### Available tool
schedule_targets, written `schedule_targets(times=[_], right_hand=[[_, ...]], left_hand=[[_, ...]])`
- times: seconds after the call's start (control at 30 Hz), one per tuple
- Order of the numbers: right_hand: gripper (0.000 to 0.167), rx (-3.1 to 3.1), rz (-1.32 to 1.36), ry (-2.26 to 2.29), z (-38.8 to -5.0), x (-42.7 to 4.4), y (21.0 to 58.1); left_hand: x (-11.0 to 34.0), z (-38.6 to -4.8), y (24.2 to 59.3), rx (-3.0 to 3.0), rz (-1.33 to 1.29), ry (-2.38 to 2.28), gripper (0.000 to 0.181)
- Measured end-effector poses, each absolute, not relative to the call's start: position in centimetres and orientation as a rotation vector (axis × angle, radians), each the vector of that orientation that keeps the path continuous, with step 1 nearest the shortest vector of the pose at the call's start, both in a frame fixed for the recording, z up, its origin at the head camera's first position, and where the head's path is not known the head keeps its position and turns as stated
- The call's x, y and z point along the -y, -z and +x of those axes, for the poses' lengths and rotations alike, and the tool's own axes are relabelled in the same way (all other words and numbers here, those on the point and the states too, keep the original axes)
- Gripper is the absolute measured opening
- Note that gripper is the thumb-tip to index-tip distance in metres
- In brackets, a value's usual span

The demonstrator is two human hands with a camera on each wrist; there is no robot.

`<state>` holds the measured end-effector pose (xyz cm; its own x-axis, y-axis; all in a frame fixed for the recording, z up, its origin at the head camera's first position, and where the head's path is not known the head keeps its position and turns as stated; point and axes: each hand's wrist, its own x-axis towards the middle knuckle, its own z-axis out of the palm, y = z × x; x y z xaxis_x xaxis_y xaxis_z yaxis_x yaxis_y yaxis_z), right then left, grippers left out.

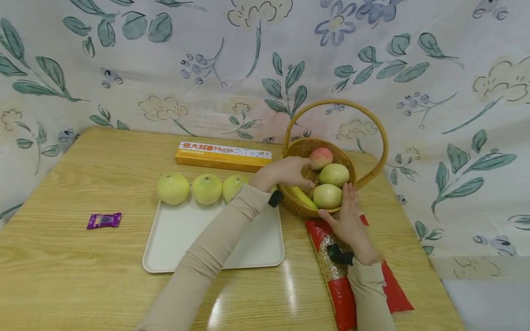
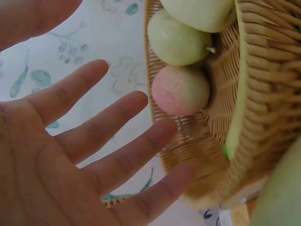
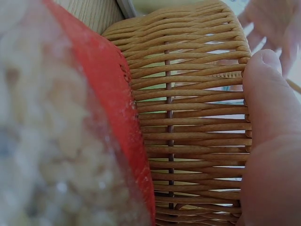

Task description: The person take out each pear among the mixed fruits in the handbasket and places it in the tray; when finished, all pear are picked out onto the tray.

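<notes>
A wicker basket with an arched handle holds a pink peach, two pale green fruits and a banana. Over the basket's left side reaches my left hand. In the left wrist view its fingers are spread and hold nothing; the peach lies just beyond them. My right hand rests against the basket's near right rim with its fingers extended. Its thumb lies along the rim in the right wrist view. Beneath that hand lies a red and clear bag, partly covered by the forearm.
Left of the basket is a white tray, partly under my left arm. Several yellow-green round fruits line its far edge. Behind them lies an orange pasta box. A purple wrapped snack is farther left. Patterned cloth hangs behind the table.
</notes>
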<state>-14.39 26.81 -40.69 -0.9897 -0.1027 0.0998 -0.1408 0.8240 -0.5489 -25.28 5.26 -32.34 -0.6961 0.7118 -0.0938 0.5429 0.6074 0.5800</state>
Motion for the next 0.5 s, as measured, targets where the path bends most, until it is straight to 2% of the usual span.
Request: schedule_targets(times=[0.17,0.5], right_hand=[[0.108,2.933,0.181,-0.914,-14.5,-27.0,40.6],[0.105,2.975,0.136,-0.965,-14.7,-26.9,40.7]], left_hand=[[-7.7,-26.5,32.3,-2.422,1.003,-0.725,0.065],[-12.0,-28.0,33.4,-2.262,0.917,-0.6,0.057]])
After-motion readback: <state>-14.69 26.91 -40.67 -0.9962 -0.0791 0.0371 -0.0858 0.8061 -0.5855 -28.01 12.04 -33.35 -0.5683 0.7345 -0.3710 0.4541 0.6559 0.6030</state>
